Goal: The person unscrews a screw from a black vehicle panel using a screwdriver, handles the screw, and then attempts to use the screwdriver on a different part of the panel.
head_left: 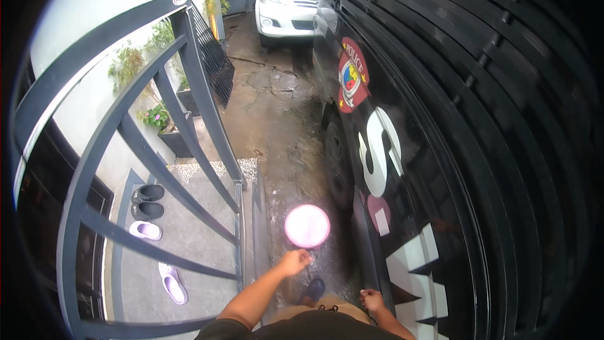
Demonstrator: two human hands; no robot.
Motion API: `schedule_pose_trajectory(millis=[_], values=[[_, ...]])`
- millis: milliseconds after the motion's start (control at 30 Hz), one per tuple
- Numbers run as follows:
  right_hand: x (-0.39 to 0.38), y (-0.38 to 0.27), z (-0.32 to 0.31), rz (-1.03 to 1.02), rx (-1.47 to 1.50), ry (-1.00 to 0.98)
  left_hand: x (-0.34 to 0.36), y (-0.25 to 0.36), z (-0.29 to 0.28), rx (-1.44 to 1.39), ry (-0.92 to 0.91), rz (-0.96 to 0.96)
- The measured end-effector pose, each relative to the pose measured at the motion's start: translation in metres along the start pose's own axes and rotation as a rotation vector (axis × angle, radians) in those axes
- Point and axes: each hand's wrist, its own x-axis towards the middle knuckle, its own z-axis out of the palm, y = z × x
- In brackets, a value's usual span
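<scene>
- Our left hand reaches forward with fingers bent; it is close to the near rim of the pink disc, but we cannot tell whether it grasps it.
- Our right hand is down beside the dark vehicle, fingers curled in; we cannot tell whether anything is inside.
- We see the disc just beyond our left hand, between the porch's right edge and the vehicle's wheel; whether it sits on the wet path or hangs above it, we cannot tell.
- Below it we see our dark shoe.
- On the porch, behind the railing, we see black clogs near the far left corner; one purple clog is just below them by the left edge; another purple shoe lies nearer the middle.
- Past the porch's far edge we see a planter; a white car stands at the path's far end.
</scene>
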Motion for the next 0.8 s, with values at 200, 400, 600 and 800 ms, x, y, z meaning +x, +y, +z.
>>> schedule_pose_trajectory(millis=[200, 400, 600, 800], values=[[0.001, -0.054, -0.013, -0.050, 0.088, -0.018, -0.003, -0.056, 0.011, 0.126, -0.199, -0.075], [0.013, 0.019, -0.029, 0.199, -0.122, -0.116, -0.004, -0.057, 0.017, 0.031, 0.167, -0.171], [-0.017, -0.032, -0.020, 0.290, -0.023, -0.063, 0.089, -0.074, -0.031, 0.150, -0.046, -0.073], [0.003, -0.047, 0.006, 0.337, -0.037, -0.081, 0.183, -0.044, -0.095, 0.150, -0.141, 0.018]])
